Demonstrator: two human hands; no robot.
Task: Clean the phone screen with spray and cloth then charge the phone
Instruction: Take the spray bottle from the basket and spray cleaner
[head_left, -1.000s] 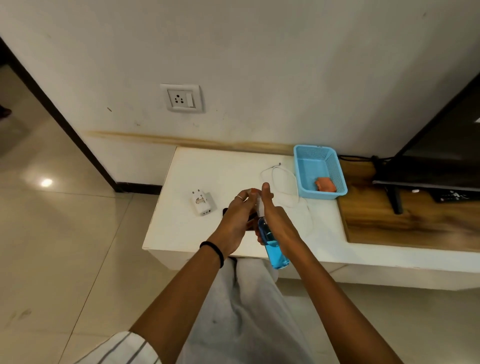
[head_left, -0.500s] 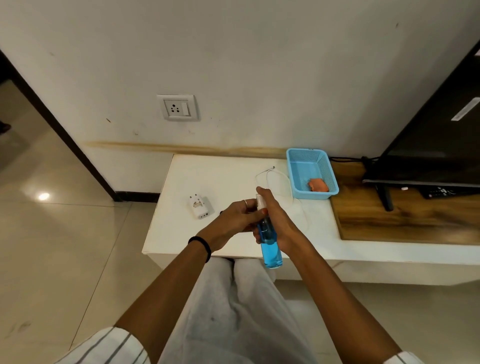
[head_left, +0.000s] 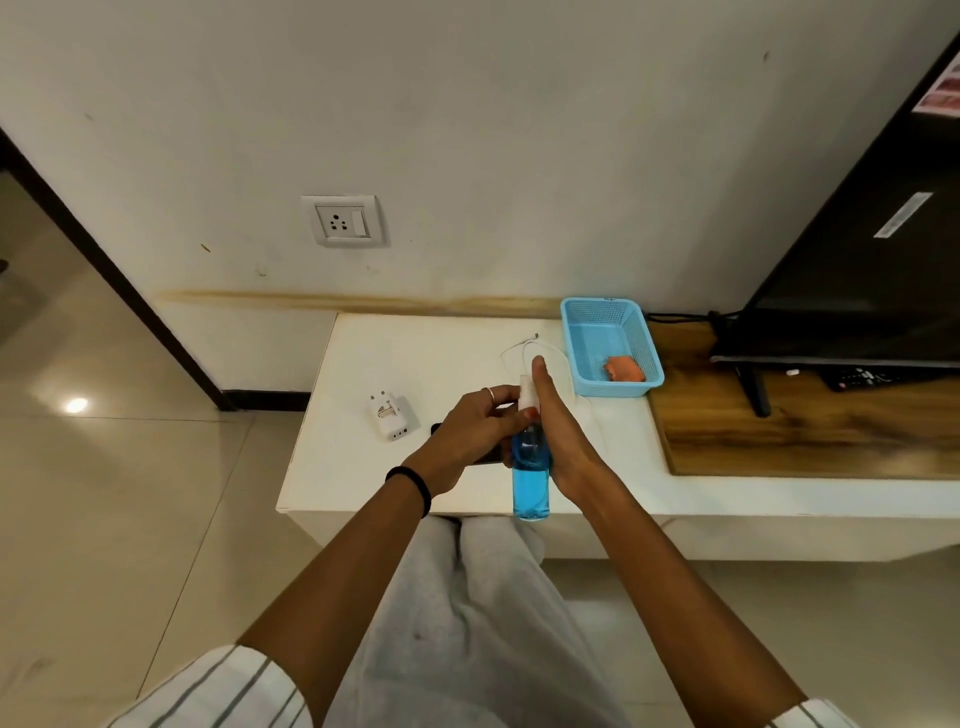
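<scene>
The spray bottle (head_left: 530, 467) stands upright in the air over the front edge of the white surface (head_left: 415, 353), its blue body down and its white nozzle at the top. The right hand (head_left: 558, 441) is wrapped around the bottle from the right side, index finger stretched up past the nozzle. The left hand (head_left: 470, 431) reaches in from the left, its fingertips (head_left: 511, 397) pinched at the white top; whether it grips a cap or only steadies the nozzle cannot be told.

The phone (head_left: 485, 458) lies flat on the surface directly beneath the left hand, near the front edge. Only a dark corner to the left of the hand and a thin strip under the wrist show, so its long axis seems to run left to right, but that is a guess. The nozzle sits above and just right of it, so spraying the screen probably calls for aiming leftward and down, with the left hand out of the way first.

The cloth (head_left: 623, 369) looks to be the orange lump in the blue basket (head_left: 582, 322) at the back right edge of the white surface, nearer the right hand. The white charger plug (head_left: 393, 415) lies left of the hands, and the thin white cable (head_left: 519, 351) loops behind them, partly hidden. The wall socket (head_left: 340, 221) is above the back edge.
</scene>
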